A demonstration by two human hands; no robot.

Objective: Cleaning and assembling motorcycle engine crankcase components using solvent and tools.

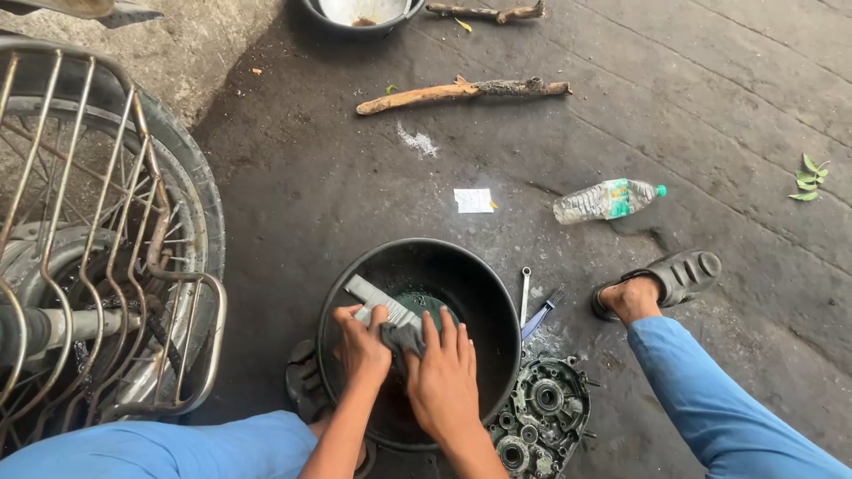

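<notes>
Head view looks straight down on both of my hands inside a black basin (479, 284). My left hand (361, 344) has its fingers curled over the near end of a grey finned part (380, 302), gripping it; the part slants up and away to the left from that hand and sits over the basin's hollow. My right hand (443, 380) lies just beside the left, fingers fairly straight and pressed down on a dark rag (401, 336), which is bunched between the two hands and touches the part's near end. Whether the right thumb pinches the rag from below I cannot tell, since the hand covers it. Under the part there seems to be a greenish round piece (432, 305), mostly hidden.

Outside the basin on the right, a spanner (525, 293) and a blue-handled brush (540, 317) lie on the oily floor (355, 177), and an engine casing (543, 417) sits just beside the rim, near my right forearm. My sandalled foot (658, 284) is further right. A plastic bottle (608, 200), a paper scrap (473, 200) and a stick (463, 93) lie well beyond the basin. A spoked wheel (98, 239) with a wire guard stands at the left.
</notes>
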